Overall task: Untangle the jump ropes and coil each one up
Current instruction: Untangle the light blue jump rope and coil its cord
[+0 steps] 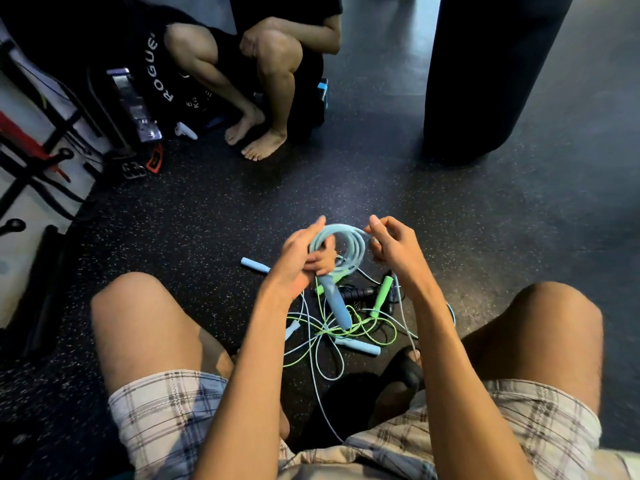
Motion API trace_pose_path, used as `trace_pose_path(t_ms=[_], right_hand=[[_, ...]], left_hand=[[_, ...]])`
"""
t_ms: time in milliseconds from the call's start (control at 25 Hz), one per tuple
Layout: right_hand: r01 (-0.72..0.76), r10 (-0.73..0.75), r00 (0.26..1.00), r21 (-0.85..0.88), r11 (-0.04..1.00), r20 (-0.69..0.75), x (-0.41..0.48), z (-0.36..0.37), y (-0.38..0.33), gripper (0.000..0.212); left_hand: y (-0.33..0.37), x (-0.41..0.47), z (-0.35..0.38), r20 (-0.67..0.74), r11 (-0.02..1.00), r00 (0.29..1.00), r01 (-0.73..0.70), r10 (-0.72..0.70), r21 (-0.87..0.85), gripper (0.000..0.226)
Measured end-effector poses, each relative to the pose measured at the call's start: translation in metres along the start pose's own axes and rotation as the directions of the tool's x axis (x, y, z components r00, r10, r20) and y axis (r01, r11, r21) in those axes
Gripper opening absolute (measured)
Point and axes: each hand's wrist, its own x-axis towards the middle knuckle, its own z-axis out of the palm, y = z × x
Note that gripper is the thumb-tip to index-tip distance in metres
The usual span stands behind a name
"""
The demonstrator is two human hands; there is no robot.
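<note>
A light blue jump rope coil [349, 241] hangs above the floor between my hands. My left hand [304, 258] grips the coil's left side, and that rope's blue handle [335, 303] dangles below it. My right hand [391, 244] pinches the coil's right side, where a strand runs down toward my lap. Below on the floor lies a tangle of green and blue ropes [332, 336], with green handles [380, 295], a loose blue handle [255, 265], another blue handle [358, 346] and a black handle [356, 293].
I sit on dark speckled rubber floor [346, 188] with my knees either side of the tangle. Another person squats barefoot [263, 147] at the far side. A black punching bag [491, 74] stands at the right. Gym gear and a rack [41, 143] crowd the left.
</note>
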Motion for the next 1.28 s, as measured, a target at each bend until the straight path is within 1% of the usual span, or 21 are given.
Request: trace_pose_path(t_ms=[80, 160, 280, 360, 400, 440, 480, 520, 560, 640, 720, 760, 800, 840, 880, 960, 1040, 1120, 1200, 1280], right_hand=[[-0.036, 0.036, 0.999, 0.0, 0.999, 0.005, 0.001, -0.003, 0.008, 0.026], [-0.068, 0.069, 0.997, -0.028, 0.997, 0.028, 0.002, -0.002, 0.014, 0.021], [-0.11, 0.12, 0.99, -0.121, 0.987, 0.075, 0.003, 0.002, 0.024, 0.013], [-0.136, 0.162, 0.976, -0.172, 0.976, 0.147, 0.003, 0.002, 0.033, 0.011], [-0.16, 0.196, 0.962, -0.19, 0.969, 0.19, 0.003, 0.001, 0.036, 0.012], [-0.187, 0.235, 0.945, -0.213, 0.959, 0.227, 0.003, 0.001, 0.039, 0.013], [-0.209, 0.27, 0.928, -0.244, 0.947, 0.257, 0.003, 0.001, 0.04, 0.014], [-0.216, 0.296, 0.914, -0.282, 0.935, 0.279, 0.002, 0.001, 0.04, 0.015], [-0.209, 0.309, 0.903, -0.324, 0.923, 0.297, 0.002, 0.002, 0.039, 0.015], [-0.17, 0.314, 0.89, -0.399, 0.901, 0.331, 0.001, 0.003, 0.036, 0.013], [-0.138, 0.307, 0.876, -0.417, 0.898, 0.372, -0.001, 0.005, 0.032, 0.011], [-0.123, 0.295, 0.865, -0.4, 0.908, 0.406, -0.002, 0.005, 0.029, 0.01], [-0.106, 0.275, 0.854, -0.37, 0.923, 0.442, -0.003, 0.006, 0.025, 0.009], [-0.093, 0.252, 0.845, -0.334, 0.938, 0.472, -0.004, 0.006, 0.021, 0.009], [-0.088, 0.231, 0.839, -0.297, 0.951, 0.492, -0.005, 0.006, 0.017, 0.009], [-0.074, 0.184, 0.844, -0.229, 0.971, 0.504, -0.006, 0.005, 0.008, 0.011], [-0.033, 0.12, 0.86, -0.18, 0.983, 0.497, -0.007, 0.004, -0.002, 0.015], [0.022, 0.047, 0.881, -0.141, 0.99, 0.47, -0.008, 0.004, -0.013, 0.016], [0.08, -0.026, 0.911, -0.114, 0.99, 0.411, -0.008, 0.005, -0.019, 0.019], [0.126, -0.081, 0.942, -0.12, 0.985, 0.325, -0.004, 0.005, -0.02, 0.025]], left_hand=[[0.003, 0.001, -0.007, -0.033, 0.98, 0.999, -0.048, 0.042, -0.195, 0.046], [0.005, 0.003, -0.011, -0.09, 0.929, 0.991, -0.123, 0.097, -0.348, 0.044], [0.008, 0.009, -0.022, -0.271, 0.849, 0.944, -0.295, 0.189, -0.438, 0.038], [0.011, 0.012, -0.033, -0.406, 0.807, 0.892, -0.385, 0.2, -0.449, 0.033], [0.012, 0.012, -0.039, -0.487, 0.798, 0.85, -0.429, 0.199, -0.423, 0.031], [0.012, 0.012, -0.044, -0.58, 0.804, 0.787, -0.478, 0.211, -0.355, 0.028], [0.011, 0.011, -0.048, -0.675, 0.824, 0.699, -0.513, 0.237, -0.242, 0.025], [0.009, 0.009, -0.05, -0.741, 0.84, 0.612, -0.528, 0.276, -0.124, 0.022], [0.006, 0.008, -0.052, -0.775, 0.85, 0.545, -0.526, 0.321, -0.017, 0.02], [0.001, 0.006, -0.053, -0.786, 0.857, 0.462, -0.491, 0.41, 0.158, 0.018], [-0.005, 0.005, -0.056, -0.754, 0.842, 0.417, -0.423, 0.508, 0.334, 0.017], [-0.008, 0.006, -0.057, -0.721, 0.825, 0.41, -0.365, 0.558, 0.431, 0.016], [-0.01, 0.007, -0.057, -0.679, 0.803, 0.429, -0.305, 0.596, 0.513, 0.016], [-0.012, 0.008, -0.058, -0.634, 0.783, 0.471, -0.251, 0.613, 0.569, 0.018], [-0.014, 0.009, -0.058, -0.593, 0.769, 0.529, -0.203, 0.607, 0.606, 0.02], [-0.014, 0.007, -0.057, -0.513, 0.75, 0.663, -0.113, 0.545, 0.651, 0.022], [-0.011, 0.003, -0.049, -0.415, 0.735, 0.801, -0.046, 0.432, 0.676, 0.024], [-0.008, 0.0, -0.038, -0.314, 0.756, 0.911, 0.003, 0.268, 0.654, 0.027], [-0.006, -0.003, -0.027, -0.21, 0.807, 0.974, 0.056, 0.085, 0.588, 0.033], [-0.005, -0.004, -0.018, -0.107, 0.847, 0.993, 0.094, -0.045, 0.523, 0.04]])
